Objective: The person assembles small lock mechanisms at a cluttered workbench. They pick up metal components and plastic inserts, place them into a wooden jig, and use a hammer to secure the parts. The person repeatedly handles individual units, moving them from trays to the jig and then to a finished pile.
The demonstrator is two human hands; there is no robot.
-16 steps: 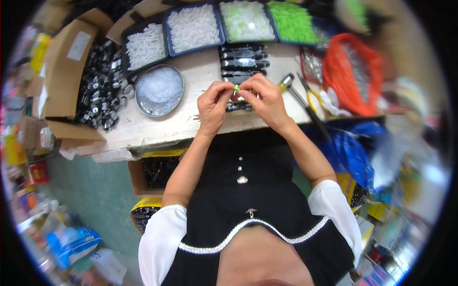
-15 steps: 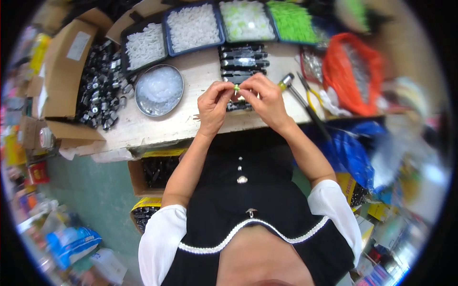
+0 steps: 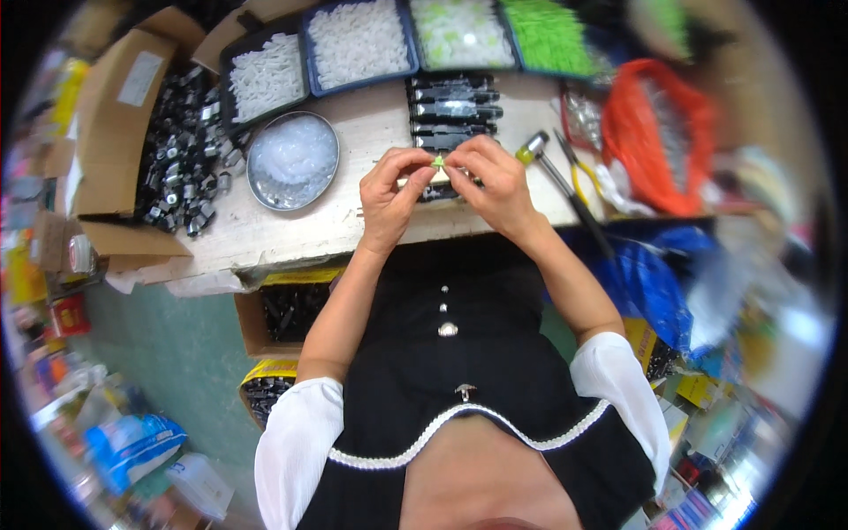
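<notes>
My left hand [image 3: 387, 201] and my right hand [image 3: 496, 189] meet over the near part of the table, thumbs and forefingers pinched. Between their fingertips is a small bright green plastic piece [image 3: 438, 162], which both hands hold; its exact shape is too small to tell. Just beyond and under them, a column of black elongated parts [image 3: 455, 112] lies crosswise on the tabletop. The nearest of these are partly hidden by my hands. A pale strip shows below the green piece, between the hands.
Trays of white pieces [image 3: 360, 44], white-and-green pieces [image 3: 464, 34] and green pieces [image 3: 546, 37] line the back. At left are a round metal dish [image 3: 294, 162] and a carton [image 3: 113, 132] of black-and-silver parts. A hammer [image 3: 565, 190], yellow-handled pliers [image 3: 579, 168] and an orange-red bag [image 3: 618, 132] occupy the right.
Both hands stay pinched on the green piece, with only a slight shift of the fingers. My left hand has moved a little to the left, and a pale strip now shows between the hands.
</notes>
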